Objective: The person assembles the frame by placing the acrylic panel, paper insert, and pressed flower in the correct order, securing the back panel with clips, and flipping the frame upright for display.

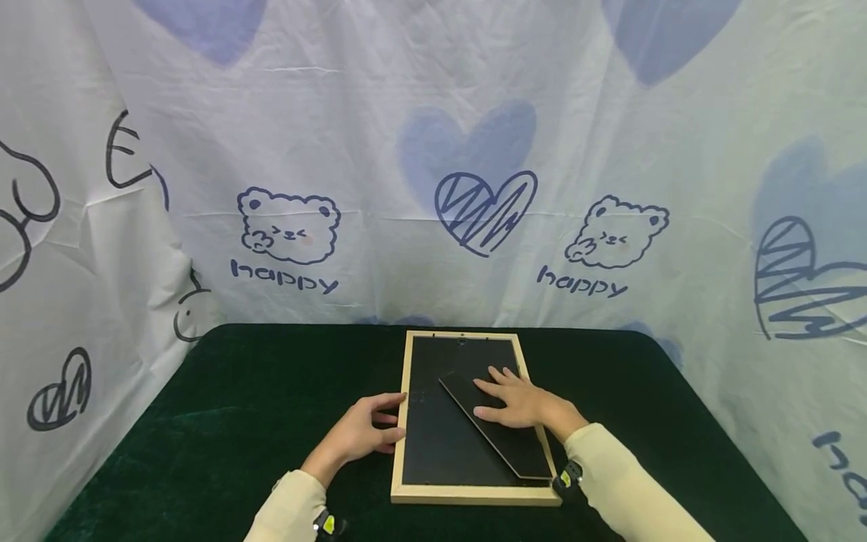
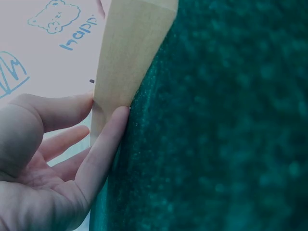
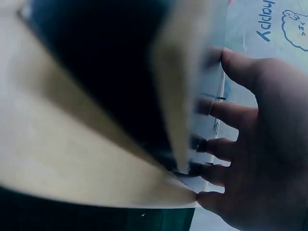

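Observation:
A wooden picture frame (image 1: pixel 401 459) lies on the green cloth with its black backboard (image 1: pixel 433 440) facing up. On the board a black stand flap (image 1: pixel 518 452) lies slantwise, its lower end near the frame's bottom right corner. My left hand (image 1: pixel 362 429) touches the frame's left side with its fingertips; the left wrist view shows those fingers against the pale wood (image 2: pixel 122 53). Spread fingers of my right hand (image 1: pixel 518 403) rest on the flap's upper part. In the right wrist view the right hand (image 3: pixel 279 130) reaches past the blurred dark flap (image 3: pixel 106 57).
Dark green cloth (image 1: pixel 271 399) covers the table around the frame. A white sheet (image 1: pixel 379 135) printed with hearts and bears hangs behind and along the sides. Each wrist wears a strapped device, such as the black one (image 1: pixel 567 478) on the right.

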`<state>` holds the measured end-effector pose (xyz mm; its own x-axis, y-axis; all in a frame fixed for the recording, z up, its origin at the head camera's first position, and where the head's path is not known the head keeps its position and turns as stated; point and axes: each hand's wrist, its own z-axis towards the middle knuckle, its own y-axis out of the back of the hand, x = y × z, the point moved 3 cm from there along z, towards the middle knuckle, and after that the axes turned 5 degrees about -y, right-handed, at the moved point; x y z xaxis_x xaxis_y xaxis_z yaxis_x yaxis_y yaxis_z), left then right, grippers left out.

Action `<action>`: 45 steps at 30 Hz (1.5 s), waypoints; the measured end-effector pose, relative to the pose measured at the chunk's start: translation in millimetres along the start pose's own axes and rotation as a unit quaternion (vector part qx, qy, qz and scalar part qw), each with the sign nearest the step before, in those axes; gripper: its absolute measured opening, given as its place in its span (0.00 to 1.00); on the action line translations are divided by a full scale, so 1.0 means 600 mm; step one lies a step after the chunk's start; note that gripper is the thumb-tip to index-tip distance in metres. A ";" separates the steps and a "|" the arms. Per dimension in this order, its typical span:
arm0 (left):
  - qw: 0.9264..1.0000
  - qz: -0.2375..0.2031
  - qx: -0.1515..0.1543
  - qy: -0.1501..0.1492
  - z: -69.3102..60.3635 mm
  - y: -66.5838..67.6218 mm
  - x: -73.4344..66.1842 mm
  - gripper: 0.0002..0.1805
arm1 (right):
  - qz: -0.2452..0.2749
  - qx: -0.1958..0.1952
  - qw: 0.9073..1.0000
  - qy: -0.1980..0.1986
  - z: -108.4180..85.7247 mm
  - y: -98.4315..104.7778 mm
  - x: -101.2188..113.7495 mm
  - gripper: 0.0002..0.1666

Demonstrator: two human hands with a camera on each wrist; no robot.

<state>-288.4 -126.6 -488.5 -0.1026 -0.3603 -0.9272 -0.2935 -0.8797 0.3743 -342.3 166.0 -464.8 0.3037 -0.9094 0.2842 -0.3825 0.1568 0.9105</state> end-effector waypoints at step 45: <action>0.999 0.041 0.007 -0.006 0.002 -0.004 -0.002 0.33 | 0.199 -0.126 0.972 -0.027 -0.036 0.051 -0.084 0.18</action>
<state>-288.6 -123.4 -488.3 -0.1382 -0.4266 -0.8938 -0.2977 -0.8429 0.4483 -350.6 225.1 -444.6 0.1264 -0.7759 0.6181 -0.2327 0.5825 0.7788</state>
